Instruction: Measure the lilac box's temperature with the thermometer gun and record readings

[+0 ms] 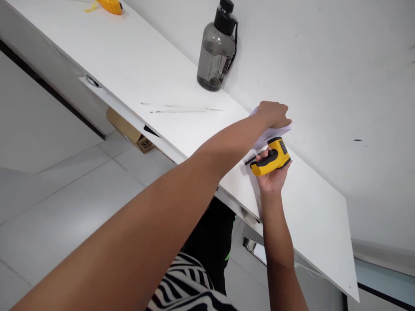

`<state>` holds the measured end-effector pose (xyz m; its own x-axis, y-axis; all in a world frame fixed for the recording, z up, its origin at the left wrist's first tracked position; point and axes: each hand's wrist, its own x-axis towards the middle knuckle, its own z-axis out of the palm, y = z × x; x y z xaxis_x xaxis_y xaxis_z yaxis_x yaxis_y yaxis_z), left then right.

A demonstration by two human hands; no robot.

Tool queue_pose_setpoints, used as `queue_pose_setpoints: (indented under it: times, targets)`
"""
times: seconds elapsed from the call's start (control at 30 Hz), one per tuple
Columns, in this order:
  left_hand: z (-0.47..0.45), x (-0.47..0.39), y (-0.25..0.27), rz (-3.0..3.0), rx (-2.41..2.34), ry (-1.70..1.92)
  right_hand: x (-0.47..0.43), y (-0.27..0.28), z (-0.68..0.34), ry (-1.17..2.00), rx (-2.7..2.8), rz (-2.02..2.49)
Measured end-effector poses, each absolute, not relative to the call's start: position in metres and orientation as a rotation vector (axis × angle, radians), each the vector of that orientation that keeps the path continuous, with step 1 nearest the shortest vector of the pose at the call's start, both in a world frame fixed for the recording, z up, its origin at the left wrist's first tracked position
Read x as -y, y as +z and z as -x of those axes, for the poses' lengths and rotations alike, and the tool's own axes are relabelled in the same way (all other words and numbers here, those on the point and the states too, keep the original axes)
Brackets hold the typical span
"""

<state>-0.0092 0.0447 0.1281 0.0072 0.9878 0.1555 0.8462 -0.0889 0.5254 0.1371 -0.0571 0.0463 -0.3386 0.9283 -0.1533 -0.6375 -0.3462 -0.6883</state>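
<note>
My left hand (274,113) reaches across the white shelf to a pale purple notebook (264,140). Its fingers are curled over the notebook's far part, close to the wall, and the fingertips are mostly hidden. Just nearer to me, my right hand (272,179) is closed around a yellow and black infrared thermometer gun (271,157). The gun's handle points left and its head is at the upper right, near the notebook's edge. A thin black pen-like object (250,160) shows beside the right fingers, partly covered by the gun.
A grey translucent water bottle (214,56) with a black cap stands on the shelf (129,65) against the wall. At the far left lies an orange-yellow object (110,6), cut by the frame. Below the shelf, a cardboard box (129,129) rests near the tiled floor.
</note>
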Motion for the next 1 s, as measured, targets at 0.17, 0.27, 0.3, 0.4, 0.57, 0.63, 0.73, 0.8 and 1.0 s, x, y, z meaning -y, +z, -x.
queue_pose_setpoints:
  times: [0.17, 0.27, 0.3, 0.4, 0.57, 0.63, 0.73, 0.8, 1.0]
  targets:
    - [0.009, -0.049, 0.126, -2.023, -1.932, 0.696, 0.055, 0.043, -0.139, 1.896, 0.618, 0.622]
    - [0.01, -0.051, 0.124, -2.045, -1.95, 0.668, 0.051, 0.039, -0.139, 1.908, 0.606, 0.577]
    - [0.011, -0.052, 0.124, -2.051, -1.956, 0.652, 0.05, 0.038, -0.14, 1.909, 0.604, 0.567]
    - [0.012, -0.051, 0.125, -2.07, -1.97, 0.59, 0.046, 0.037, -0.141, 1.894, 0.584, 0.543]
    - [0.012, -0.046, 0.13, -2.099, -2.011, 0.454, 0.039, 0.04, -0.147, 1.877, 0.468, 0.531]
    - [0.011, -0.044, 0.132, -2.098, -2.038, 0.446, 0.034, 0.04, -0.151, 1.861, 0.414, 0.524]
    - [0.011, -0.042, 0.134, -2.101, -2.066, 0.409, 0.027, 0.038, -0.155, 1.822, 0.345, 0.507]
    - [0.011, -0.041, 0.135, -2.113, -2.058, 0.336, 0.021, 0.036, -0.158, 1.794, 0.31, 0.504]
    - [0.012, -0.043, 0.138, -2.091, -2.053, 0.237, 0.012, 0.032, -0.159, 1.758, 0.226, 0.5]
